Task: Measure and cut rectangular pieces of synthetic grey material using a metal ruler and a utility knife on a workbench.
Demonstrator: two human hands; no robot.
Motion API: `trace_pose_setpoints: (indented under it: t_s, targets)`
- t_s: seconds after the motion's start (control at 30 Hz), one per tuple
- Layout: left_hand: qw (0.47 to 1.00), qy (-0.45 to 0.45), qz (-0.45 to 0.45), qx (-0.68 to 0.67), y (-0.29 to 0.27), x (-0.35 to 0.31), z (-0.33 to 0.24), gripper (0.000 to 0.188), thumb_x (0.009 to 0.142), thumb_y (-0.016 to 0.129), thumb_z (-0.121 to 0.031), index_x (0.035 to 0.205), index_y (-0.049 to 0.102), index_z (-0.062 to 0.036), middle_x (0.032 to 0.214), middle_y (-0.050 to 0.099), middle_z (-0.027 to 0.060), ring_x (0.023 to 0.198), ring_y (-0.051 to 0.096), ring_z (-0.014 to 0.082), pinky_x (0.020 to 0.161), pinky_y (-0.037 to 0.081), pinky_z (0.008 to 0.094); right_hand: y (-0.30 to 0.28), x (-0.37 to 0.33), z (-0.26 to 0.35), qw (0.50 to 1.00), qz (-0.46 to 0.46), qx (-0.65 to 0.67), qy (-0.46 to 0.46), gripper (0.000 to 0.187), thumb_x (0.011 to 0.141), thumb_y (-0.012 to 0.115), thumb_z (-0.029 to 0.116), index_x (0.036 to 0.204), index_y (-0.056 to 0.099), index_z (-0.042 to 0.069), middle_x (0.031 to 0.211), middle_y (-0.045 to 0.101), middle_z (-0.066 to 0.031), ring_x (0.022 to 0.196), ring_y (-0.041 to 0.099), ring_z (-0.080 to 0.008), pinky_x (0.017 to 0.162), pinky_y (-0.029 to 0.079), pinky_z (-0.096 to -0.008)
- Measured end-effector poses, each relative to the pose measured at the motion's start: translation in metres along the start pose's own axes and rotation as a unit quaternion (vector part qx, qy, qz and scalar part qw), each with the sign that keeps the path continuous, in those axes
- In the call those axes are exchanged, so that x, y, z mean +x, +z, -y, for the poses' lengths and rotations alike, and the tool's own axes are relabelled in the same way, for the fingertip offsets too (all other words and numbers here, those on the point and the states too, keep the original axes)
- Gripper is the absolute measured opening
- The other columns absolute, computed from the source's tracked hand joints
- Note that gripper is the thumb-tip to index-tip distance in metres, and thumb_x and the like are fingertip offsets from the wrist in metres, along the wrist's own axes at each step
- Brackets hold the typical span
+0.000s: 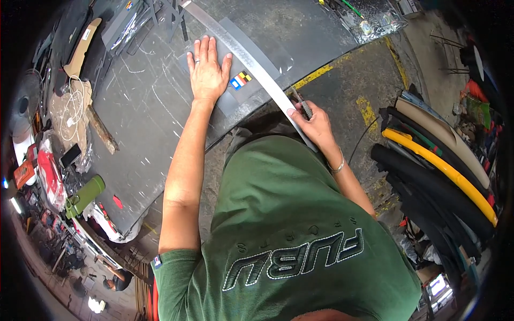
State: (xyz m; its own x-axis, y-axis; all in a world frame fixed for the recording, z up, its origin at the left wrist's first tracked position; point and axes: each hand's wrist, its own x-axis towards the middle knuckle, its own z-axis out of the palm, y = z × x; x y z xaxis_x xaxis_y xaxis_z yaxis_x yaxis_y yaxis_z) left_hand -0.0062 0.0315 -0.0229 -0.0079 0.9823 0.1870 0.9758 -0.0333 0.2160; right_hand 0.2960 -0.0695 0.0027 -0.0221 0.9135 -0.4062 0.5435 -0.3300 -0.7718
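My left hand [209, 75] lies flat with fingers spread on a dark, thin sheet [234, 101] on the table [152, 101]. To its right on the sheet is a small multicoloured patch [240, 81]. A long metal ruler [241, 53] crosses the sheet diagonally, its near end reaching past the table edge to my waist. At that end my right hand [316, 127] is closed on a utility knife [305, 109] with a ridged grey handle, its thumb against the ruler. The knife's tip points up, beside the ruler. Part of its handle is hidden in my fingers.
Left on the table are a piece of wood [101, 128], a white cable [72, 109], a phone [70, 155] and a green cylinder [87, 193]. Dark strips [174, 18] lie at the far side. Rolled materials, one yellow [439, 166], stand right. Another person [118, 279] is lower left.
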Motion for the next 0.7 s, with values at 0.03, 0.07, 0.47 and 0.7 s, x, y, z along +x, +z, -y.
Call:
trace_pose_setpoints:
  t_s: [0.03, 0.07, 0.47, 0.7]
  targets:
    - [1.0, -0.001, 0.0, 0.0, 0.0, 0.0, 0.0, 0.067, 0.104, 0.05, -0.046, 0.155, 0.04, -0.0049, 0.164, 0.035, 0.012, 0.156, 0.024, 0.032, 0.126, 0.018, 0.055, 0.0, 0.002, 0.002, 0.999, 0.032, -0.026, 0.014, 0.041, 0.091, 0.077, 0.041, 0.102, 0.071, 0.002, 0.079, 0.072, -0.0099, 0.077, 0.068, -0.0167, 0.074, 0.054, -0.0347]
    - [1.0, 0.0, -0.001, 0.0, 0.0, 0.0, 0.0, 0.067, 0.104, 0.05, -0.046, 0.155, 0.04, -0.0049, 0.164, 0.035, 0.012, 0.156, 0.024, 0.032, 0.126, 0.018, 0.055, -0.001, 0.004, 0.003, 0.996, 0.065, -0.052, 0.028, 0.04, 0.091, 0.077, 0.04, 0.103, 0.072, 0.002, 0.079, 0.072, -0.0092, 0.076, 0.068, -0.016, 0.073, 0.054, -0.0348]
    - [1.0, 0.0, -0.007, -0.015, 0.002, -0.001, 0.003, 0.073, 0.102, 0.051, -0.052, 0.155, 0.041, -0.0038, 0.164, 0.036, 0.0132, 0.156, 0.025, 0.0324, 0.126, 0.016, 0.0543, -0.032, 0.012, -0.02, 0.991, -0.052, 0.124, -0.008, 0.032, 0.098, 0.073, 0.034, 0.095, 0.07, 0.002, 0.075, 0.061, 0.0039, 0.063, 0.057, -0.0062, 0.057, 0.049, -0.0257]
    - [1.0, 0.002, -0.01, -0.015, 0.002, 0.0, 0.002, 0.075, 0.1, 0.052, -0.054, 0.155, 0.041, -0.0039, 0.163, 0.037, 0.0135, 0.155, 0.025, 0.0325, 0.126, 0.016, 0.0548, -0.049, 0.012, -0.017, 0.979, -0.082, 0.186, -0.003, 0.036, 0.096, 0.076, 0.038, 0.094, 0.07, 0.003, 0.077, 0.062, 0.0021, 0.064, 0.056, -0.0068, 0.057, 0.054, -0.0274]
